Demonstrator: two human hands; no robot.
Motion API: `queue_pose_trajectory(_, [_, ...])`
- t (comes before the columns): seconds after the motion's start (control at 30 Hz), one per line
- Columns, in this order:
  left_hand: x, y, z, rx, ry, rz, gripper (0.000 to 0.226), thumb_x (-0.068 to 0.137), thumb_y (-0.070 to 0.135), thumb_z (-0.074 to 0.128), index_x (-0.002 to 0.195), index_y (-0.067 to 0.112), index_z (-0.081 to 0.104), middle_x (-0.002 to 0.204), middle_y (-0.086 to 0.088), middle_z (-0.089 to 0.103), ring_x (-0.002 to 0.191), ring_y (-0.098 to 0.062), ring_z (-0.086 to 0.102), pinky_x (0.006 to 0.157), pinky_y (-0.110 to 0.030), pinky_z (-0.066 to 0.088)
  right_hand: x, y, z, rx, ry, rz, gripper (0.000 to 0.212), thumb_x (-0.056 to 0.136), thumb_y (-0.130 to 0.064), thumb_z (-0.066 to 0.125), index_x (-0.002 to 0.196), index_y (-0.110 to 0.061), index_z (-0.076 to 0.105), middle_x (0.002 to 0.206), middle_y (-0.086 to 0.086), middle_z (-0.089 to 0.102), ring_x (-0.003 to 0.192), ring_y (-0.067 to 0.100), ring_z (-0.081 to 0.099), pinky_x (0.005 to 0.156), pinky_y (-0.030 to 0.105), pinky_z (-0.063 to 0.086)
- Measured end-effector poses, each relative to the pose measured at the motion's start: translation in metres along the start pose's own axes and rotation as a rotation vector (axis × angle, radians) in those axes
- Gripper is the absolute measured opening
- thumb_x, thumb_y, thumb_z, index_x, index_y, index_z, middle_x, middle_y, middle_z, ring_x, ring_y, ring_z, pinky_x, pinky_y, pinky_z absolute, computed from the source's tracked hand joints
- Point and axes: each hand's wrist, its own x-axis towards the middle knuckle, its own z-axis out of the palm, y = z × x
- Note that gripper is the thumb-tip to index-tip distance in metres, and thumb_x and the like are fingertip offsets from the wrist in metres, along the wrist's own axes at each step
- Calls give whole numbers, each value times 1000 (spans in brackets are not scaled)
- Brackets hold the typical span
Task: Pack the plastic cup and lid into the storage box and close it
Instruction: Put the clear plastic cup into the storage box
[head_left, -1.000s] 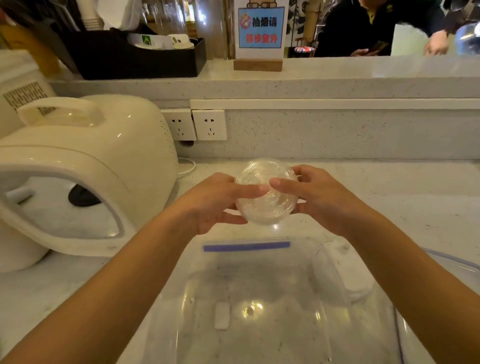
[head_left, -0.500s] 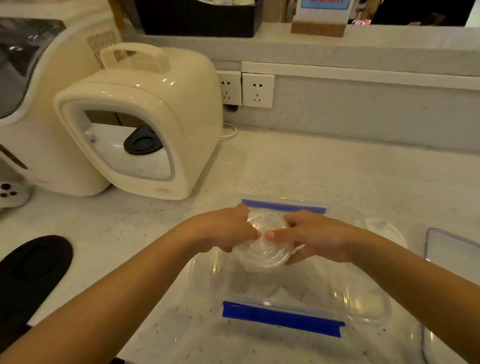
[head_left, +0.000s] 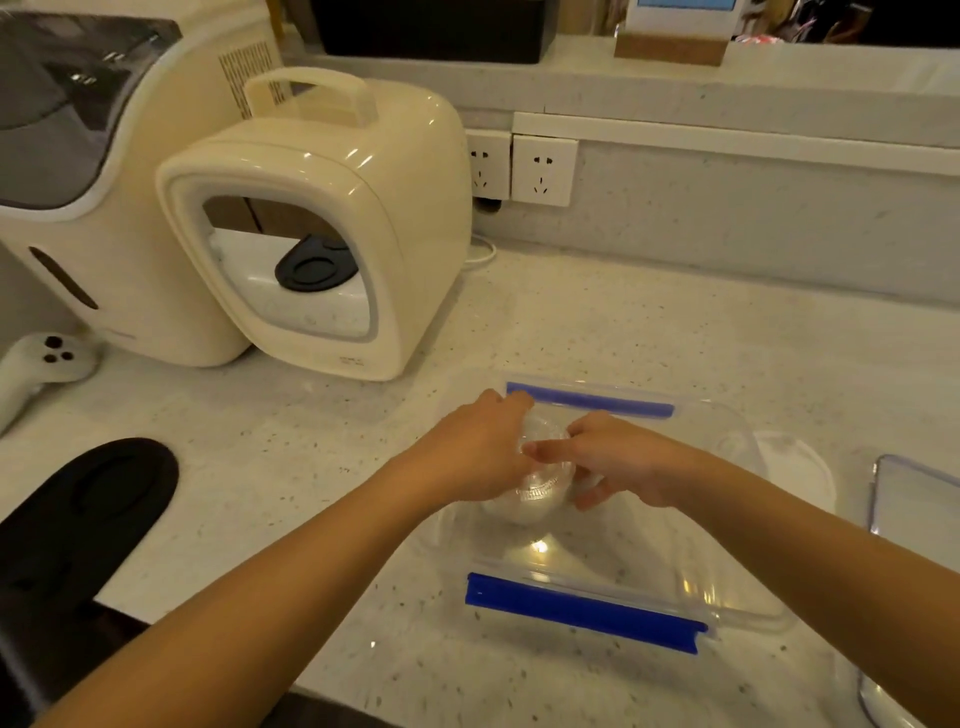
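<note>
A clear plastic cup with its lid (head_left: 540, 488) sits low inside the open transparent storage box (head_left: 727, 592), which has blue clips on its near and far rims. My left hand (head_left: 470, 449) grips the cup's left side and my right hand (head_left: 621, 460) holds its right side, fingers over the top. The cup is mostly hidden by my fingers. The box's clear lid (head_left: 904, 499) lies flat on the counter at the right edge.
A cream appliance with a handle (head_left: 322, 223) stands at the left, a larger machine (head_left: 67, 156) behind it. A black oval pad (head_left: 93, 514) lies near the counter's front left edge. Wall sockets (head_left: 543, 169) sit at the back. A white object (head_left: 795, 462) rests right of the box.
Both hands have carried the cup down from above the counter into the box. The view has tilted down, so the box sits farther from me.
</note>
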Motion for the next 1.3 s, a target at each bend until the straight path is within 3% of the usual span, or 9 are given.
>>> queue_pose_trajectory(0.1, [-8,-4,5,95,11,136,77,74,46,67,138,29,27,147,2,34,128,-19,39,97,-32,39,-3,-2,2,-47,24,-13,39,79,-42,64,103,-12,55,95,6,65,83,22,66,67,28,57])
queue_pose_trajectory(0.17, [-12,-7,6,157,40,201,75,74,48,66,137,32,28,149,4,32,133,-17,32,102,-34,35,-3,-4,4,-42,5,-19,41,80,-39,64,109,-11,55,100,8,66,83,22,68,70,29,59])
queue_pose_trajectory(0.47, [-16,-11,-3,172,-115,159,68,78,53,60,136,33,30,153,6,22,140,-18,19,107,-39,32,-9,-7,17,2,-81,-54,51,82,-38,61,128,-18,47,120,8,61,93,25,68,79,34,59])
queue_pose_trajectory(0.63, [-17,-13,-4,193,-128,185,77,73,55,64,137,30,29,153,5,23,139,-16,20,106,-35,30,-18,-8,14,3,-105,-84,42,88,-30,55,127,-13,49,119,11,63,96,28,67,87,38,57])
queue_pose_trajectory(0.87, [-15,-17,-2,121,-126,235,75,68,48,72,131,35,34,145,11,34,117,-7,42,75,-7,28,-18,-5,16,-13,-52,-84,42,87,-33,55,124,-13,50,117,10,63,97,26,66,88,39,56])
queue_pose_trajectory(0.93, [-14,-16,-3,113,-137,241,80,67,52,72,133,38,30,145,12,34,116,-4,39,81,-10,31,-18,-4,15,-14,-37,-90,42,87,-35,55,124,-15,49,119,7,61,99,24,64,85,36,56])
queue_pose_trajectory(1.07, [-15,-2,-16,141,-129,280,78,68,66,59,134,43,25,149,15,27,131,-7,29,98,-27,31,-27,-2,0,-32,47,-155,42,86,-43,52,120,-18,52,111,-3,57,97,18,60,76,28,54])
queue_pose_trajectory(1.17, [-9,25,-32,108,-23,349,64,76,62,53,133,39,33,144,13,37,123,-7,38,90,-22,29,-47,3,-24,-27,188,-264,35,86,-43,52,112,-19,55,101,-4,61,89,15,63,76,28,54])
queue_pose_trajectory(1.3, [15,78,-42,54,153,422,49,84,48,54,127,27,45,132,5,52,114,-12,50,85,-23,36,-78,24,-66,3,510,-376,16,86,-34,55,95,-22,61,88,-5,64,71,12,64,58,20,53])
